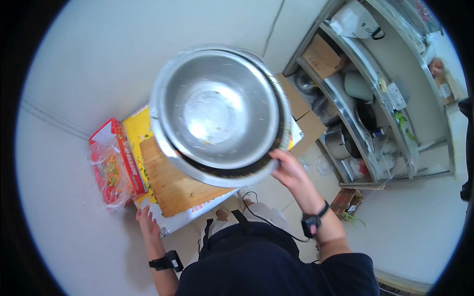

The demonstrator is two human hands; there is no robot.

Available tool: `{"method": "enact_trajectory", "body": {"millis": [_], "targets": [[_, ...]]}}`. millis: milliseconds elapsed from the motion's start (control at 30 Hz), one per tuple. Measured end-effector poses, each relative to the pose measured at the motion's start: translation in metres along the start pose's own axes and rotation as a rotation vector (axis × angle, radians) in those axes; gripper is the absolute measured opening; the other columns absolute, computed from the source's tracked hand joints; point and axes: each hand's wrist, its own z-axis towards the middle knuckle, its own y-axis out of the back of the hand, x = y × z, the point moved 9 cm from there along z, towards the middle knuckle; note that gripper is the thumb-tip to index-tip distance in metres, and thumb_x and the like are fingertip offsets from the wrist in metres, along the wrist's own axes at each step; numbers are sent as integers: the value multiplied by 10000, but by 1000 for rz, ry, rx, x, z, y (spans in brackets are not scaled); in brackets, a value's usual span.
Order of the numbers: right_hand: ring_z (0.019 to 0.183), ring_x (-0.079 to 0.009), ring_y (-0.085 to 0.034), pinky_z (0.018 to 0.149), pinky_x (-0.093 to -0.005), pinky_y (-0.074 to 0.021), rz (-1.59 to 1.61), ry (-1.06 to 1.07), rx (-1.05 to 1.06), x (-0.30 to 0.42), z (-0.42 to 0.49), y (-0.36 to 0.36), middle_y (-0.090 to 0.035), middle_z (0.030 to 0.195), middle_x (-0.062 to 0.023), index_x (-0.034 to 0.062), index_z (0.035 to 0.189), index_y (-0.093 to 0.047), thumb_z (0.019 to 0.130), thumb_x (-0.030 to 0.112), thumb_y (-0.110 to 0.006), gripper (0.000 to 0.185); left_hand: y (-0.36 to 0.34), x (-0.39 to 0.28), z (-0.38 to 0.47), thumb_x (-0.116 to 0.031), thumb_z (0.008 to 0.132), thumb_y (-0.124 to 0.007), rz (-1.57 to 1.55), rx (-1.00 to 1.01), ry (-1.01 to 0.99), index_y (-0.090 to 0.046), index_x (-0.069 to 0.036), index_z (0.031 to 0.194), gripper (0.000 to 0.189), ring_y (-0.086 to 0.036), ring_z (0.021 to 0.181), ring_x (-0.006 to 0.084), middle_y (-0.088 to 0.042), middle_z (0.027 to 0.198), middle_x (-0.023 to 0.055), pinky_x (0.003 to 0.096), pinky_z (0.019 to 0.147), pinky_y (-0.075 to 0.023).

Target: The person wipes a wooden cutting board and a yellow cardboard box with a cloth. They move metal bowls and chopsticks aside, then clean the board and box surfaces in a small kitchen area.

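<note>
My right hand (292,171) grips the near right rim of a large stainless steel bowl (222,180). Nested in it, slightly off-centre, is a smaller stainless steel bowl (218,118) with small food bits stuck inside. Both bowls cover much of a wooden cutting board (181,192). Whether they touch the board cannot be told. My left hand (149,224) is empty with fingers apart, beside the near left corner of the box-like work surface (177,222). Close to that hand stands a red box (129,159) lined with a plastic bag (114,175) holding vegetable scraps.
A metal shelving rack (346,114) on the right holds several pots (339,140), a cardboard box (321,55) and a white bag (355,22). An open cardboard flap (309,127) juts out beyond the bowls. A cable (272,225) hangs before my body. Another carton (344,201) sits on the floor.
</note>
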Motion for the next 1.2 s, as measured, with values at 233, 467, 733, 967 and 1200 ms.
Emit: {"method": "enact_trajectory", "body": {"millis": [233,467,733,967,1200], "targets": [[1014,-241,-652,876,-433,-574,126,284,-541,105,-140,171,-652,1114,-106,-13,1203,-551,902,13,-551,302,13,-14,28,-298,819,-721,-31,-42,-51,-393,-153,1398,681,-378,1312,260,-430,1448,75,482,1039,-236],[872,-232,-667,686,-390,-624,232,444,-825,218,-150,323,-637,1000,-67,20,1063,-557,869,2,-534,196,26,14,9,-333,837,-695,-86,-167,-88,-504,-83,1338,591,-423,1281,231,-489,1376,57,396,1035,-320],[1158,-363,-588,988,-510,-540,305,464,-469,496,-19,431,-595,1215,-167,-33,1140,-545,865,-11,-521,277,-83,46,-100,-421,825,-689,-186,-160,-143,-472,-71,1402,709,-327,1377,235,-410,1462,87,424,1155,-190],[1073,-540,-556,666,-377,-621,288,408,-444,701,142,463,-546,1242,-313,-139,1231,-494,915,70,-465,380,-53,63,-193,-456,838,-667,-195,-391,-184,-420,-140,1486,762,-202,1464,240,-257,1585,98,398,1170,-132],[1081,-248,-596,883,-352,-527,-882,505,-352,797,200,484,-656,1176,-172,-80,1179,-614,978,221,-569,364,6,103,-266,-392,800,-736,-426,-546,-222,-477,-167,1429,716,-364,1321,236,-265,1554,91,387,1085,-277]]}}
